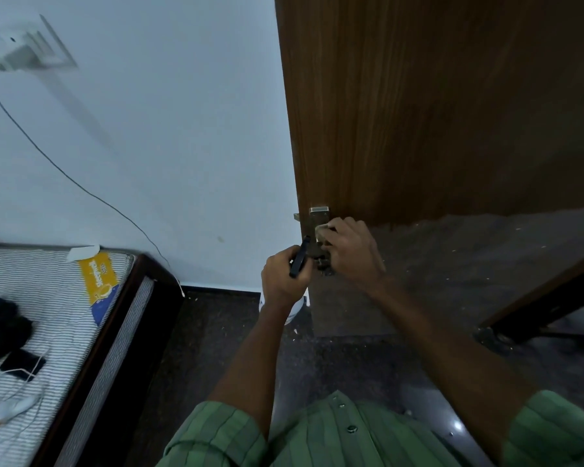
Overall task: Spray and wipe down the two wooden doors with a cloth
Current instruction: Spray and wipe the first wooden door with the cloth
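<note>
Nearest the camera is a green striped shirt (338, 436) with small dark buttons, its sleeves rolled above bare forearms. Both arms reach forward to the edge of a wooden door (435, 106).

The left hand (284, 274) is curled round a dark, narrow object (299, 257) that angles up toward the door edge; what that object is cannot be told. A white rounded object (292, 313) shows partly below the left wrist, near the door's foot; its identity cannot be told either.

The right hand (349, 251) has its fingers bent around the metal lock fitting (319, 230) on the door, with something pale (324, 229) pressed under the fingertips; whether this is a cloth cannot be told. A small metal latch projects from the door edge just above the hands.

The door stands open, brown with vertical grain, filling the upper right. The floor (351, 348) below is dark and speckled.

At left lies a striped mattress (48, 291) on a dark bed frame. It carries a yellow and blue label (100, 281) with writing too tilted to read with certainty. Dark clothing, a dark flat device and white cables lie on it.

Farthest is the pale wall (166, 129), with a white plug (12, 52) in a socket at upper left and a thin cable (81, 188) trailing down toward the bed corner.
</note>
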A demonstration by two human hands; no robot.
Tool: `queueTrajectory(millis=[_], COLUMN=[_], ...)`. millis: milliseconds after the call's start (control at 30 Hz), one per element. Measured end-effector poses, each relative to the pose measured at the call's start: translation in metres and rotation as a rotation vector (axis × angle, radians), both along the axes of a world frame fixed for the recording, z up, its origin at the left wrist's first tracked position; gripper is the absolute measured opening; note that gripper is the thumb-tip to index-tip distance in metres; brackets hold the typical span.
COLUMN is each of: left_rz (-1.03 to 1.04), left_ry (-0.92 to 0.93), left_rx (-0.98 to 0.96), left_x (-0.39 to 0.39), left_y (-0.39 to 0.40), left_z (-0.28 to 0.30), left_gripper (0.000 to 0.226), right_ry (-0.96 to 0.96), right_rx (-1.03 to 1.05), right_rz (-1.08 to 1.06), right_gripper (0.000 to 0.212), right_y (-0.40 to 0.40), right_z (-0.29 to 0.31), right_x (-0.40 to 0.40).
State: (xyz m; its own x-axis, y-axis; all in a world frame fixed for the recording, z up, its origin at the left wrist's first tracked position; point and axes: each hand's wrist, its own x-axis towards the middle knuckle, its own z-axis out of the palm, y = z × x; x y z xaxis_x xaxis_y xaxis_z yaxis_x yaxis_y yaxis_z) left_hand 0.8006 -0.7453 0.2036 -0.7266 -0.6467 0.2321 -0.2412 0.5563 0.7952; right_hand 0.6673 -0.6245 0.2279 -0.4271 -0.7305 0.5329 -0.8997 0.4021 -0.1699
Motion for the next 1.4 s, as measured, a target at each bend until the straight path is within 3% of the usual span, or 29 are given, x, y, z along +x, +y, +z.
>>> queueTrajectory(millis=[200,300,367,467,600,633,700,800,1100,1200,1400], left_rz=[-0.036,-0.061,-0.048,-0.050,-0.083,-0.092,-0.111,-0.131,-0.163,-0.156,-0.173], left_ry=[0.019,0.038,0.042,0.034,0.038,0.043,0.058,0.041,0.019,0.025,-0.022], left_rx=[-0.028,-0.017,-0.005,-0.008,-0.016,-0.010,-0.002,-0.018,-0.015,-0.006,-0.045], left_x=[-0.001,0.004,0.008,0.011,0.011,0.011,0.011,0.009,0.001,-0.004,-0.007], left_y=[-0.015,-0.022,-0.029,-0.035,-0.036,-0.036,-0.035,-0.032,-0.027,-0.026,-0.026], left_z=[0.006,0.005,0.001,-0.005,-0.005,-0.005,-0.004,-0.003,-0.007,-0.005,-0.006], left_gripper=[0.025,0.024,0.025,0.028,0.028,0.028,0.028,0.024,0.021,0.023,0.024], right_ry=[-0.028,0.040,-0.014,-0.477,-1.479,-1.677,-1.974,-2.220,-2.213,-2.220,-2.162], right_rx=[-0.063,-0.032,-0.083,-0.368,-1.008,-1.139,-1.295,-1.434,-1.832,-1.676,-1.533], right_rz=[-0.052,-0.063,-0.101,-0.325,-0.699,-0.686,-0.448,-0.191,-0.363,-0.336,-0.240], right_gripper=[0.016,0.023,0.029,0.030,0.012,0.012,0.024,0.042,0.044,0.031,0.032], right_y=[-0.033,-0.031,-0.016,-0.003,-0.017,-0.020,-0.029,-0.048,-0.012,-0.035,-0.028], right_z=[0.004,-0.007,-0.009,-0.020,-0.040,-0.044,-0.044,-0.041,-0.038,-0.042,-0.041], right_x=[0.014,0.029,0.037,0.070,0.089,0.082,0.065,0.053,0.024,0.035,0.031])
